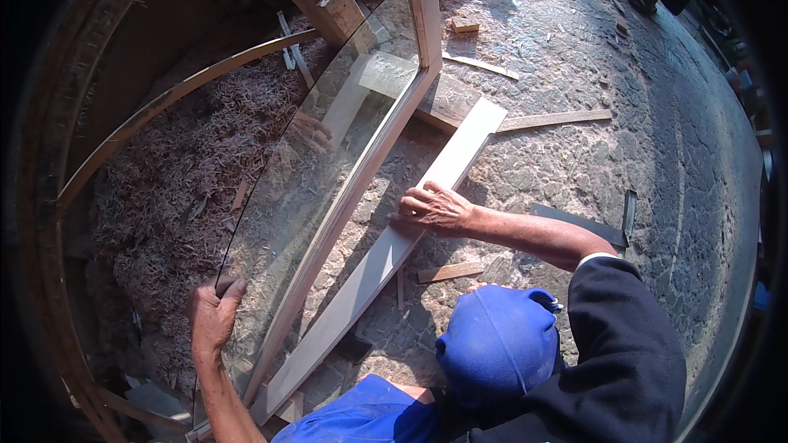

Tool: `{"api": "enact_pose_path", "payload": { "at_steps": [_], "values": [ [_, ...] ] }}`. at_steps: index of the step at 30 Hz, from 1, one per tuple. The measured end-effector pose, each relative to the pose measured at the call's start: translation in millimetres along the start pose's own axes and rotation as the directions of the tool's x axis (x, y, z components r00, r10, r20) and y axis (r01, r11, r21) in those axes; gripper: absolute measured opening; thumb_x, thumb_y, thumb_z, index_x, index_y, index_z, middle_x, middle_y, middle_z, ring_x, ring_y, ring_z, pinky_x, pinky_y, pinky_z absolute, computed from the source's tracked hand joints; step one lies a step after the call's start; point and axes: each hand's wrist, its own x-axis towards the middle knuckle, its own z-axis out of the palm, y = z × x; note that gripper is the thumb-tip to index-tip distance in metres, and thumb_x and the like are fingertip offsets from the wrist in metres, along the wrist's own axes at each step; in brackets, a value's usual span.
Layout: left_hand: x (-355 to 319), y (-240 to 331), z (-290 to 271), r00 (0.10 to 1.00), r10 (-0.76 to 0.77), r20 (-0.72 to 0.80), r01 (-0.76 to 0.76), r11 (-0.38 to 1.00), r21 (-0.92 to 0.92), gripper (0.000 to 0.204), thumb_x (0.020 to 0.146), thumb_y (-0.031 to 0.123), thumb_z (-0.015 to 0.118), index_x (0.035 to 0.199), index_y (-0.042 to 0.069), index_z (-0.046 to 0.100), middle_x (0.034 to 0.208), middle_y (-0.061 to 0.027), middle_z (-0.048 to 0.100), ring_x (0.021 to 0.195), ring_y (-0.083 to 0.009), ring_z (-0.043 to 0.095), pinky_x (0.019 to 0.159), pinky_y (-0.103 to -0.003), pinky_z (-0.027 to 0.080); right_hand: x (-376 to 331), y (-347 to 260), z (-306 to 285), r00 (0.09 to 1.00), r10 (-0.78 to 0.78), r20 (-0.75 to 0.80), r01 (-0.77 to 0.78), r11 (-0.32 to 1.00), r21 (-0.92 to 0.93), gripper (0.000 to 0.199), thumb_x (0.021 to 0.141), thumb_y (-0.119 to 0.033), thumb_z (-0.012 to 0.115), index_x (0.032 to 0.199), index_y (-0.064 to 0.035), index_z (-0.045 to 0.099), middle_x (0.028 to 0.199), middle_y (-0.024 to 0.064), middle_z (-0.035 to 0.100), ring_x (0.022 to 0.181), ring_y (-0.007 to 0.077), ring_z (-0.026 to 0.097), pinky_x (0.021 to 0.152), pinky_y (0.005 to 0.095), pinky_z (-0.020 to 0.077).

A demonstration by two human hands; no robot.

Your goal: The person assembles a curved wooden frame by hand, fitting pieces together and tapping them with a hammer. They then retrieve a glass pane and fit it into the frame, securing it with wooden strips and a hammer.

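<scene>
My left hand (215,316) pinches the outer edge of a clear glass pane (287,189), thumb uppermost. The pane slants up and away, its right side along a long wooden rail (345,189). A shorter upright wooden piece (423,20) joins the rail's far end. My right hand (439,209) grips a pale flat board (349,295) near its middle, fingers curled over its left side. That board lies diagonally, right of the rail. Beneath the pane's far part, a wide plank (443,98) lies crosswise.
Wood shavings (189,172) heap on the left behind a curved wooden strip (164,98). An L-shaped flat tool (587,228) and an offcut (451,271) lie on the rough ground. A rounded blue cloth shape (497,344) stands near my right arm. Another person's feet (643,3) show far right.
</scene>
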Motion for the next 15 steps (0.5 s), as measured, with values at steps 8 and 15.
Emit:
{"api": "enact_pose_path", "payload": {
  "at_steps": [8, 15],
  "values": [
    [0.2, 12.1, -1.5, 0.999, 0.040, -0.014, -0.040, 0.999, 0.009, 0.019, 0.091, 0.016, 0.075, 0.086, -0.002, 0.072, 0.061, -0.0013, 0.054, 0.060, -0.0077, 0.047, 0.056, -0.030, 0.040, 11.5, -11.9, 4.1, 0.884, -0.056, 0.464, -0.050, 0.976, 0.213, 0.056, 0.058, -0.048, 0.088, 0.106, -0.0254, 0.070, 0.103, 0.0012, 0.052, 0.106, 0.0199, 0.053, 0.088, 0.0413, 0.0403],
    [-1.0, 9.9, -0.9, 1.000, 0.030, -0.005, -0.030, 0.999, -0.013, 0.018, 0.092, 0.014, 0.074, 0.086, -0.004, 0.071, 0.062, -0.0013, 0.056, 0.061, -0.0074, 0.047, 0.056, -0.030, 0.041, 39.2, 15.9, 24.7, 0.751, 0.398, 0.527, -0.607, 0.100, 0.789, 0.105, 0.089, -0.074, 0.062, 0.159, -0.0024, 0.032, 0.146, 0.0237, 0.051, 0.128, 0.0344, 0.056, 0.099, 0.0467, 0.0521]
  ]
}}
